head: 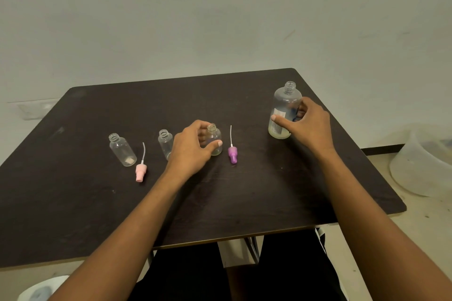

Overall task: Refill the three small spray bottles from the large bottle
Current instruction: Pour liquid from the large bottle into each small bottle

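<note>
The left hand (193, 146) grips the nearest small bottle (216, 133), upright on the table (269, 190) left of the large bottle (283, 102), which the right hand (308, 122) grasps. A purple sprayer (232, 153) lies between them. Farther left stand a middle bottle (165, 142), then a pink sprayer (140, 172) and a last bottle (122, 150).

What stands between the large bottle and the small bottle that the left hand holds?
Only the purple spray head lies on the table between the large bottle, in the right hand, and the small bottle in the left hand. Both necks are uncapped.
</note>
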Demonstrator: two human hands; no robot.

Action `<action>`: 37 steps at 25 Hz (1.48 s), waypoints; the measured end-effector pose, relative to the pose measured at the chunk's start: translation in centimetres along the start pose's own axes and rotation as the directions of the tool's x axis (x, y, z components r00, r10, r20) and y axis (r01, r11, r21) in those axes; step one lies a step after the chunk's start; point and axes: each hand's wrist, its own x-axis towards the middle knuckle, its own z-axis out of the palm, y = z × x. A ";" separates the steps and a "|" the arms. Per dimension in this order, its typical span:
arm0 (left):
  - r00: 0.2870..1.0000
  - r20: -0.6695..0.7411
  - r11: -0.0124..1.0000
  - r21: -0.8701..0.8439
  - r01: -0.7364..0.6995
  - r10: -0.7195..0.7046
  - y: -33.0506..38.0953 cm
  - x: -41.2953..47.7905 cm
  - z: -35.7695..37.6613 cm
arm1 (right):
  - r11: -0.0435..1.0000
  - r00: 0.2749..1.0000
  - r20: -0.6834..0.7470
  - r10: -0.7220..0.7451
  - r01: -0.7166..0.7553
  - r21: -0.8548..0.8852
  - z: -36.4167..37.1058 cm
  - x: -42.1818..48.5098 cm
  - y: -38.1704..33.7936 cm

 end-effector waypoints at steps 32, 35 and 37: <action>0.961 -0.124 0.894 -0.354 -0.276 0.247 6.7 -2.0 -2.5 | 0.823 0.865 0.114 -0.488 0.500 -0.268 -5.9 -1.8 -9.5; 0.961 -0.125 0.896 -0.347 -0.277 0.248 6.8 -2.3 -2.6 | 0.793 0.847 0.121 -0.518 0.529 -0.302 -5.8 -1.8 -9.5; 0.961 -0.127 0.899 -0.341 -0.273 0.244 6.8 -2.5 -2.6 | 0.774 0.840 0.142 -0.524 0.539 -0.332 -5.7 -1.7 -9.4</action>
